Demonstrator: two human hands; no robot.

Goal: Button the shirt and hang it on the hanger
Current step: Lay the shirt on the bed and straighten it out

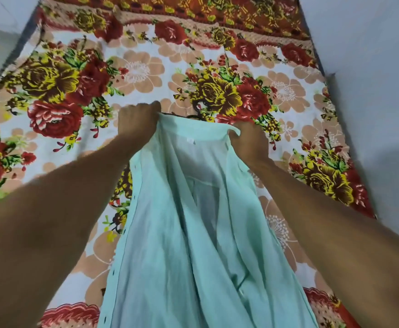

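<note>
A pale mint-green shirt hangs open in front of me over the bed, its inside facing me. Dark buttonholes run down its left front edge. My left hand grips the left end of the collar. My right hand pinches the collar's right end. A small white label sits just under the collar. Behind the collar, a dark hanger hook pokes up against the bedsheet; the rest of the hanger is hidden by the shirt.
A floral bedsheet in red, yellow and peach covers the bed below the shirt. Pale walls border the bed on the right and at the far left. The bed's dark edge shows at the upper left.
</note>
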